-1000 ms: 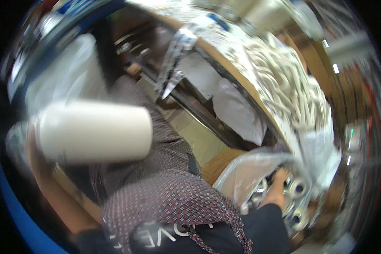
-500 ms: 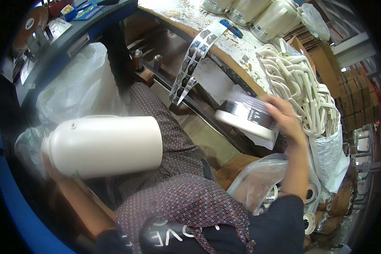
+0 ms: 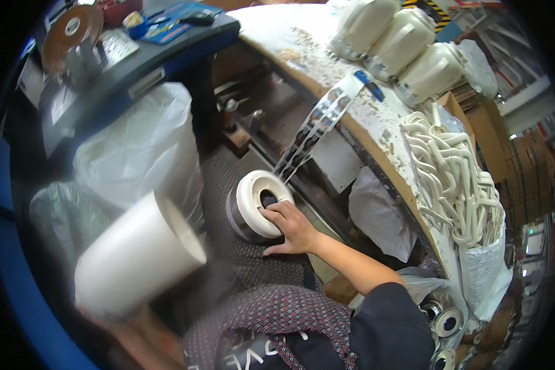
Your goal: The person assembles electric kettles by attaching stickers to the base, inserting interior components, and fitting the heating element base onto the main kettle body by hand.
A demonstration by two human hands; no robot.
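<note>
My left hand point(image 3: 120, 320) holds a cream-white cylindrical flask body point(image 3: 135, 253) from below, at the left of my lap. The body is tilted, its wide hollow end facing right and up. Most of the left hand's fingers are hidden behind it. Over my lap, my right hand point(image 3: 293, 228) is closed on the edge of a round white flask base point(image 3: 253, 206). This base has a hole in its middle and a dark, shiny band around its side. A gap separates the two parts.
White plastic bags point(image 3: 145, 142) stand at the left. On the worktable point(image 3: 302, 49) are several cream flasks point(image 3: 401, 43), a strip of stickers point(image 3: 327, 108) and a heap of cream handles point(image 3: 450, 179). More round parts point(image 3: 447, 324) lie in a bag at lower right.
The round base came from the right side to my lap, its white face now turned up. The flask body swung so its hollow end shows, and it moved lower. The view shifted.
</note>
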